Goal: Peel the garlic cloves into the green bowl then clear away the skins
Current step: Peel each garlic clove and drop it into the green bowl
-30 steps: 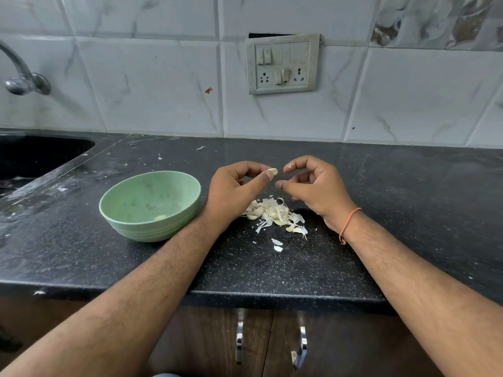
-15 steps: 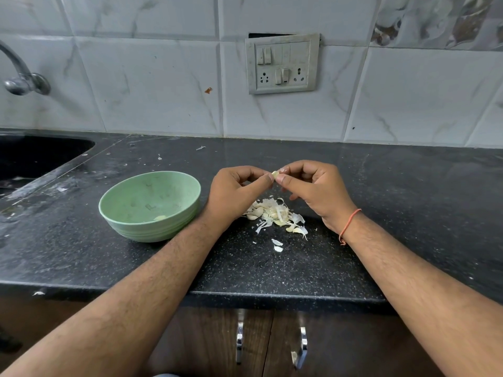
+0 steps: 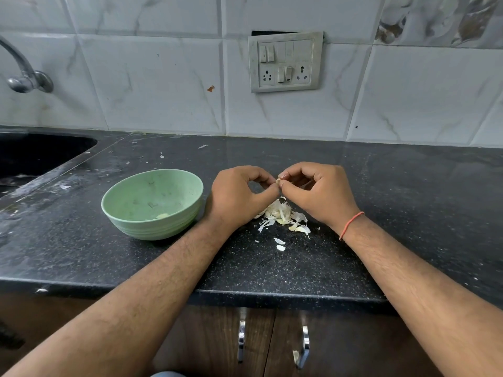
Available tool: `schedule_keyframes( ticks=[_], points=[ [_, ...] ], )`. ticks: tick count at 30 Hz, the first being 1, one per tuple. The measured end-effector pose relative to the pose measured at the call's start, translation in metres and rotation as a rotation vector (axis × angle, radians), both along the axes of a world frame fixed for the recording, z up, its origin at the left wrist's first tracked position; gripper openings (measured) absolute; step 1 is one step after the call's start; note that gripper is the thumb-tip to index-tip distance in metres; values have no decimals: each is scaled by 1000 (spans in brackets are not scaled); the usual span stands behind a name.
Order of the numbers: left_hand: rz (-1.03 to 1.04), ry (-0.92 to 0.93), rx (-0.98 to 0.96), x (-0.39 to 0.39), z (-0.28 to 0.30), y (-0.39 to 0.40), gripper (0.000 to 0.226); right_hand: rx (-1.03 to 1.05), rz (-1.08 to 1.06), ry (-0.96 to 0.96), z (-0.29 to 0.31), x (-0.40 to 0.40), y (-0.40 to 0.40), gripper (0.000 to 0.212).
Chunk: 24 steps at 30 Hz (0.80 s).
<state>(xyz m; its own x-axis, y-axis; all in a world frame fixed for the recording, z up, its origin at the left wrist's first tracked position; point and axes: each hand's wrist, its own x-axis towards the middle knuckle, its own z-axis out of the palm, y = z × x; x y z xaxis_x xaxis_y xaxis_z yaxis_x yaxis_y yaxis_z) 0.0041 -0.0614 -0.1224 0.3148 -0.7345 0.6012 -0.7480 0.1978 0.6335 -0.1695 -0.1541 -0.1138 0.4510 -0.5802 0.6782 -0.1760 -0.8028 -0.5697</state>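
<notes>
A small garlic clove (image 3: 278,182) is pinched between the fingertips of my left hand (image 3: 236,197) and my right hand (image 3: 318,194), just above the counter. Below the hands lies a pile of garlic cloves and white skins (image 3: 281,213), with two loose skin flakes (image 3: 279,244) nearer the counter's front. The green bowl (image 3: 128,210) stands left of my left hand. A pale peeled clove (image 3: 162,215) lies inside it near the front wall.
The black stone counter (image 3: 408,213) runs to a tiled wall with a switch panel (image 3: 285,62). A dark sink (image 3: 40,153) and a metal tap (image 3: 24,74) are at the far left. Small skin scraps (image 3: 202,146) dot the back of the counter.
My right hand has moved left to meet my left hand. Both now pinch the clove that the left hand alone held a second ago.
</notes>
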Motion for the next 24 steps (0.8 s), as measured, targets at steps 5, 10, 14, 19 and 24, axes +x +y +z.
schedule_keyframes(
  ticks=[5,10,14,19,24],
  points=[
    [9,36,32,-1,1,0,5,-73,-18,11,1,1,3,13],
    [-23,81,60,0,2,1,6,-70,5,9,1,2,3,11],
    [-47,121,64,0,4,2,5,2,36,-16,1,2,1,10],
    [-64,154,77,-2,6,3,5,96,72,-34,1,2,-3,7],
    [-101,221,79,0,3,0,3,114,70,-51,-1,3,-6,7]
  ],
)
